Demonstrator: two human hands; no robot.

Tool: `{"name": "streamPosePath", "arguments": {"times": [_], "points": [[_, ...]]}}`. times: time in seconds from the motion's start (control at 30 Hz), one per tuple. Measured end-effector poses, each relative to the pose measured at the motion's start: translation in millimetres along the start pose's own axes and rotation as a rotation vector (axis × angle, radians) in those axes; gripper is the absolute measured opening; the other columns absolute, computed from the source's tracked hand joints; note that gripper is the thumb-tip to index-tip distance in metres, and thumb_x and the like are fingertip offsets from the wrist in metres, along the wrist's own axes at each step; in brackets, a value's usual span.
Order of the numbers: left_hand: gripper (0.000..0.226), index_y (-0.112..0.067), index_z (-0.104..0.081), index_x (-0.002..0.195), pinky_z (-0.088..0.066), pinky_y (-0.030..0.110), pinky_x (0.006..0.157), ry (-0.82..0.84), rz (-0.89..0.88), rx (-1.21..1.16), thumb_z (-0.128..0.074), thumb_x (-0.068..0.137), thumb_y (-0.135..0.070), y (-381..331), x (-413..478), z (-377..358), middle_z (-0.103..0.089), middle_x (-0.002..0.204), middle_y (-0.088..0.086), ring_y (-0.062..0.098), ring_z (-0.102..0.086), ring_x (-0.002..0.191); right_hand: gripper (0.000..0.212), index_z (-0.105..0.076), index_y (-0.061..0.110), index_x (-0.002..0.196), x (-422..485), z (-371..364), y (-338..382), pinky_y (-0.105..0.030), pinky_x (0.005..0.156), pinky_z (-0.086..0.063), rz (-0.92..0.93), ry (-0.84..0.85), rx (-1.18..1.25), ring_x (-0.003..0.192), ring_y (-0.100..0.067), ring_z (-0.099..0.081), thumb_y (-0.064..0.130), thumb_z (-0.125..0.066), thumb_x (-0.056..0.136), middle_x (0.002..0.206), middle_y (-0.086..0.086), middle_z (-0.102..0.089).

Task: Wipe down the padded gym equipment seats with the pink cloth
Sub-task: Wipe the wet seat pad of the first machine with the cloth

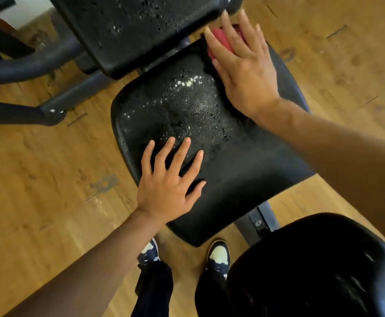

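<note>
Pink cloth (221,42) being pressed flat under right hand (244,72), fingers spread, at seat pad (244,170) far right corner near backrest (141,30). Left hand (168,181) being rested open, fingers splayed, on front edge, likely bracing. White specks (187,82) not yet being wiped.

From my feed, the pink cloth (219,45) is mostly hidden under the right hand (244,69); I see only slivers between the fingers. The back pad (136,30) runs off the far edge, and another pad (312,266) is cut by the near right corner. My left shoe (150,251) sits partly behind the forearm. The white specks on the seat (187,106) are perhaps foam; too blurred to tell.
</note>
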State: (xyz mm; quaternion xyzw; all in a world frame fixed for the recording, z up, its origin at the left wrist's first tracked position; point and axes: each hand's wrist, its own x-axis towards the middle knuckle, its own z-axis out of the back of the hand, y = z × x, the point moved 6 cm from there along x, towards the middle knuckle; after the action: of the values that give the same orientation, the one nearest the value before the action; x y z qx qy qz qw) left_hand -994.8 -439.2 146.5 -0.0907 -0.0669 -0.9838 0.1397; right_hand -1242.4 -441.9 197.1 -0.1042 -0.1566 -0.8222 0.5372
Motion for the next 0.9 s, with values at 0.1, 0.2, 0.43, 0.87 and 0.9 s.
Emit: {"name": "streamPosePath", "arguments": {"times": [0.1, 0.2, 0.43, 0.87, 0.9], "points": [[0.056, -0.022, -0.061, 0.145, -0.028, 0.069, 0.117, 0.001, -0.003, 0.005, -0.054, 0.1, -0.054, -1, 0, 0, -0.052, 0.154, 0.017, 0.046, -0.049, 0.138, 0.046, -0.036, 0.024, 0.156, -5, -3, 1, -0.048, 0.126, -0.011, -0.026, -0.053, -0.016, 0.153, -0.036, -0.021, 0.033, -0.026, 0.113, 0.163, -0.008, -0.031], [0.056, -0.021, -0.062, 0.145, -0.028, 0.069, 0.118, -0.01, -0.004, -0.001, -0.057, 0.1, -0.054, -1, 0, 0, -0.052, 0.155, 0.017, 0.045, -0.046, 0.139, 0.044, -0.038, 0.023, 0.155, -82, -2, -17, -0.052, 0.125, -0.016, 0.033, 0.006, -0.008, 0.152, -0.036, -0.023, 0.029, -0.038, 0.112, 0.162, -0.009, -0.034], [0.056, -0.021, -0.061, 0.144, -0.029, 0.069, 0.117, -0.011, -0.004, -0.02, -0.056, 0.099, -0.054, -1, 0, -1, -0.052, 0.155, 0.016, 0.044, -0.048, 0.139, 0.047, -0.034, 0.025, 0.157, -116, 4, -32, -0.051, 0.125, -0.016, 0.015, 0.166, -0.046, 0.153, -0.036, -0.02, 0.028, -0.04, 0.11, 0.163, -0.01, -0.032], [0.056, -0.021, -0.062, 0.145, -0.029, 0.068, 0.117, -0.018, -0.008, -0.037, -0.057, 0.099, -0.053, -1, 1, -2, -0.053, 0.155, 0.015, 0.044, -0.049, 0.137, 0.047, -0.037, 0.019, 0.155, -125, 0, -29, -0.056, 0.123, -0.02, -0.006, 0.054, -0.022, 0.152, -0.036, -0.024, 0.02, -0.047, 0.109, 0.161, -0.012, -0.034], [0.056, -0.021, -0.062, 0.144, -0.029, 0.067, 0.117, -0.025, -0.005, -0.04, -0.058, 0.099, -0.053, 0, 1, -1, -0.053, 0.154, 0.015, 0.043, -0.049, 0.137, 0.049, -0.036, 0.019, 0.155, -145, 1, -35, -0.056, 0.122, -0.022, 0.01, 0.092, -0.038, 0.151, -0.036, -0.025, 0.018, -0.05, 0.108, 0.161, -0.013, -0.035]]}}
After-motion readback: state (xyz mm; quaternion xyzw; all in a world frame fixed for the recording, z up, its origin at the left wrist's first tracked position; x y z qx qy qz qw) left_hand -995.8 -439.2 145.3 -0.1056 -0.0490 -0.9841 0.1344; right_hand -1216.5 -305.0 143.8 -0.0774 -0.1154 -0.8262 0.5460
